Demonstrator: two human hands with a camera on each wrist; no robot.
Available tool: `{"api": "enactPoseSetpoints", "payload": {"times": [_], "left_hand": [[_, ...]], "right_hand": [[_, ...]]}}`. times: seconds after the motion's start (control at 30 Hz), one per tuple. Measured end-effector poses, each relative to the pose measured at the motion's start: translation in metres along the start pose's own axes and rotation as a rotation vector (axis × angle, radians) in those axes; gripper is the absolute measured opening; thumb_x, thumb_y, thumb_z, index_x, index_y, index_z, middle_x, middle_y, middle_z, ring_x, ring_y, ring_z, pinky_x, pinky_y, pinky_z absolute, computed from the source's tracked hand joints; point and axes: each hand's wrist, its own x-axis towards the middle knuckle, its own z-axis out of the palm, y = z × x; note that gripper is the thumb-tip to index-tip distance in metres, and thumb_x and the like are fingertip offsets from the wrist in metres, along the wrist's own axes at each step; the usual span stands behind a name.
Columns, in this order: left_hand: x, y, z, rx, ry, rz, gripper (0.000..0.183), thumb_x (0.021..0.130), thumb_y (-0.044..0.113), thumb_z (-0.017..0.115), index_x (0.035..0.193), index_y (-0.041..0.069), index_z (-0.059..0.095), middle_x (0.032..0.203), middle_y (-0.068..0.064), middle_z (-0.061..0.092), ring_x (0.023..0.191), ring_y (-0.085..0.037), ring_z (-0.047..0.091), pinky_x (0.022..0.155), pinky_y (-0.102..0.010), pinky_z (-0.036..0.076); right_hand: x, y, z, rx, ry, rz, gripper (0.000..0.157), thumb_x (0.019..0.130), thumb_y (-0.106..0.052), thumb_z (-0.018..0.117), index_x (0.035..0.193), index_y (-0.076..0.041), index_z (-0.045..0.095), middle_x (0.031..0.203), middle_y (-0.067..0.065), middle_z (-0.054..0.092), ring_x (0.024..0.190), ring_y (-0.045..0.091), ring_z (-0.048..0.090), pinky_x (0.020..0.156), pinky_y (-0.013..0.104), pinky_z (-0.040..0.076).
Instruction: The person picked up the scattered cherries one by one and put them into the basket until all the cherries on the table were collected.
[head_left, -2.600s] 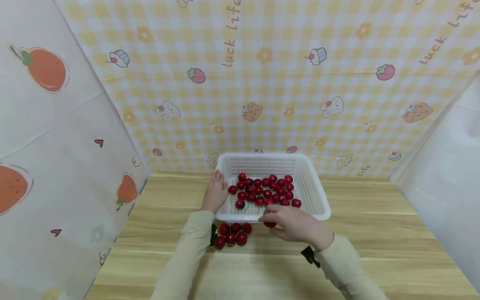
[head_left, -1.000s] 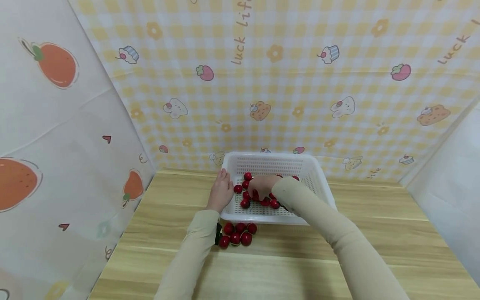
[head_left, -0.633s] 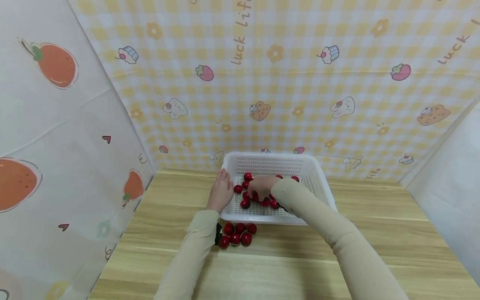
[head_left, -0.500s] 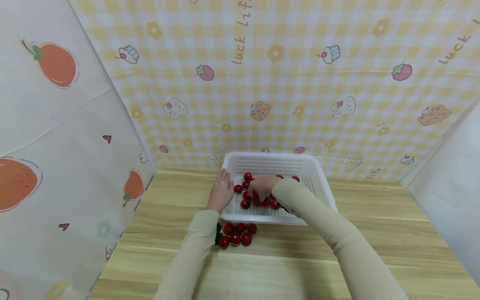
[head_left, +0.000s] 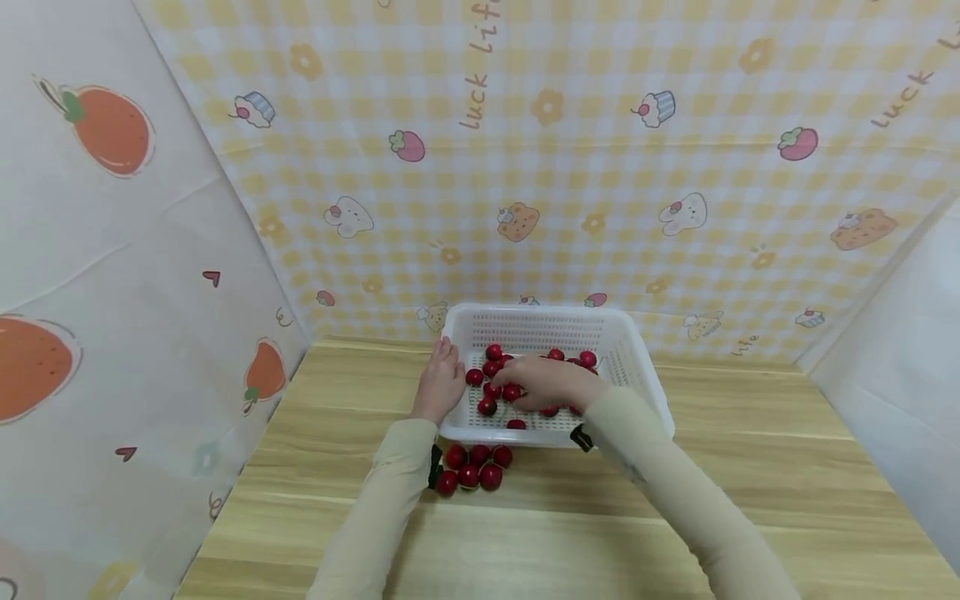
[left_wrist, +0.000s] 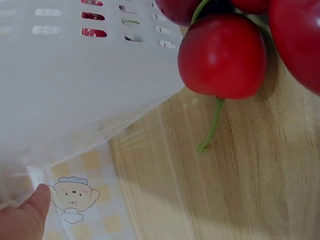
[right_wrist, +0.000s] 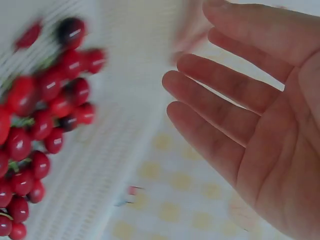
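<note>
Red cherries (head_left: 487, 407) lie spread over the floor of a white plastic basket (head_left: 487, 434). My left hand (head_left: 441, 383) rests on the basket's left rim with its fingers extended; in the left wrist view only a fingertip (left_wrist: 37, 200) shows, beside the basket's corner. Over the middle of the basket, my right hand (head_left: 551, 382) hides part of the cherries. Its palm is bare and its fingers are extended in the right wrist view. One cherry (head_left: 516, 424) lies apart from the others, just inside the front wall.
Several larger-looking cherries (head_left: 468, 477) sit in a cluster on the wooden table (head_left: 525, 542), in front of the basket and beside my left wrist. A checked cloth (head_left: 465, 183) hangs close behind the basket.
My right hand carried a cherry from the front rim into the basket, stayed low there, then rose back rightward with nothing in it. A lone cherry now shows near the front wall.
</note>
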Motion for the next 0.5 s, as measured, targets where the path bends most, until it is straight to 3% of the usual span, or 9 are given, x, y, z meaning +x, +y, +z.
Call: {"api": "enactPoseSetpoints", "payload": {"times": [0.2,0.33,0.5], "left_hand": [[0.002,-0.003,0.001,-0.005,0.049,0.055,0.043,0.091,0.011,0.047,0.126,-0.013,0.044,0.139,-0.027,0.033,0.133,-0.036,0.026,0.109,-0.043,0.024],[0.0,-0.005,0.001,-0.012,0.045,0.045,0.043,0.091,0.012,0.046,0.126,-0.013,0.043,0.139,-0.027,0.032,0.133,-0.036,0.025,0.109,-0.044,0.024],[-0.003,-0.001,0.001,-0.019,0.014,0.022,0.044,0.091,0.012,0.046,0.128,-0.012,0.041,0.141,-0.025,0.03,0.134,-0.035,0.023,0.109,-0.045,0.023]], "right_hand": [[-0.047,-0.032,0.009,-0.037,0.186,-0.157,0.031,0.079,-0.013,0.068,0.109,-0.01,0.064,0.106,0.002,0.064,0.094,0.013,0.061,0.082,0.024,0.051],[-0.055,-0.047,0.037,-0.008,0.156,-0.2,0.031,0.078,-0.016,0.069,0.108,-0.012,0.064,0.104,-0.001,0.064,0.094,0.01,0.06,0.082,0.018,0.049],[-0.045,-0.051,0.087,-0.029,0.095,-0.197,0.033,0.078,-0.018,0.069,0.11,-0.012,0.064,0.106,-0.002,0.06,0.097,0.008,0.057,0.082,0.015,0.047]]}}
